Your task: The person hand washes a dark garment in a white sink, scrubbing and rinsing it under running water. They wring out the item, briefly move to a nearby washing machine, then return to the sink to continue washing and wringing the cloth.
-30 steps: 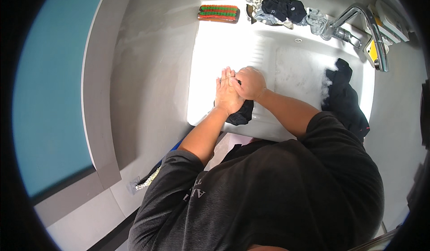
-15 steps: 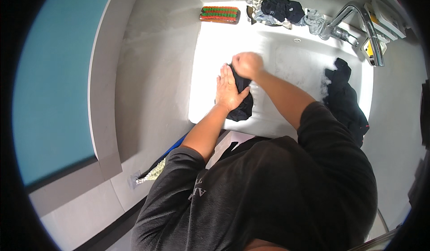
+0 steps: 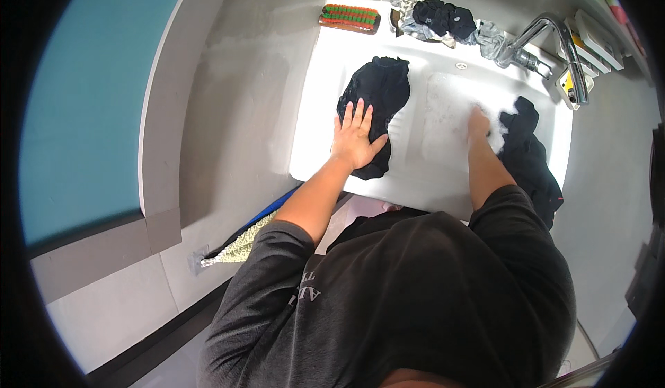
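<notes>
My left hand [image 3: 356,140] lies flat with spread fingers on a black garment [image 3: 377,87]. The garment is spread lengthwise over the ribbed left part of the white sink [image 3: 409,163]. My right hand [image 3: 478,123] is down in the basin on the right, beside white suds [image 3: 497,139]. Its fingers are mostly hidden and slightly blurred, so I cannot make out whether they hold anything. Just right of it, a second black garment [image 3: 528,149] hangs over the basin's right side, with foam at its edge.
A scrubbing brush [image 3: 350,18] with red and green bristles lies at the far left rim. Wet clothes [image 3: 443,20] are heaped along the back. A chrome faucet [image 3: 554,24] arches over the right corner, near white holders [image 3: 589,35]. A wall [image 3: 242,90] borders the left.
My right hand has left the black garment and moved right into the basin by the suds. More of that garment now shows, stretched out toward the back. My left hand stays on it.
</notes>
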Action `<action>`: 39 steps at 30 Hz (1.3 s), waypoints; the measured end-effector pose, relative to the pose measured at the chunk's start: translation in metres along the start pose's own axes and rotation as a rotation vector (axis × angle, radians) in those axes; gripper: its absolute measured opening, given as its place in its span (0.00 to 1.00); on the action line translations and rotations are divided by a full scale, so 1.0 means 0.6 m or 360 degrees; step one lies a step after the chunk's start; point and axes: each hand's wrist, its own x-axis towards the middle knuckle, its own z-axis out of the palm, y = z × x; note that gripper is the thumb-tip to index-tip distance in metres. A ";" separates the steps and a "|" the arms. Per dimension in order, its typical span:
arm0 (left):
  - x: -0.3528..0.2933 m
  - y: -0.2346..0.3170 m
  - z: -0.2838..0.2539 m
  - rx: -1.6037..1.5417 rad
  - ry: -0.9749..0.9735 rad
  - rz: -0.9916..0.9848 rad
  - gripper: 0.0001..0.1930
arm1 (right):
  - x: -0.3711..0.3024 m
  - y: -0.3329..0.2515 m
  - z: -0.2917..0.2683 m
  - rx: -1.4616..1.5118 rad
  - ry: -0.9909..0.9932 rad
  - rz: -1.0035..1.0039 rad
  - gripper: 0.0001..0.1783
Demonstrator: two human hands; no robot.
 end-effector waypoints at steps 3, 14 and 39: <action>0.018 -0.005 0.008 0.0017 0.0003 0.0003 0.43 | -0.065 -0.052 0.036 0.0742 -0.1087 0.0520 0.24; 0.086 -0.003 0.011 -0.0122 0.0330 0.0047 0.39 | -0.125 -0.099 -0.050 -0.0183 -0.0833 0.0331 0.17; 0.073 0.003 -0.002 -0.0232 0.0261 0.0167 0.36 | -0.025 0.022 -0.036 -0.0621 -0.1002 0.0130 0.15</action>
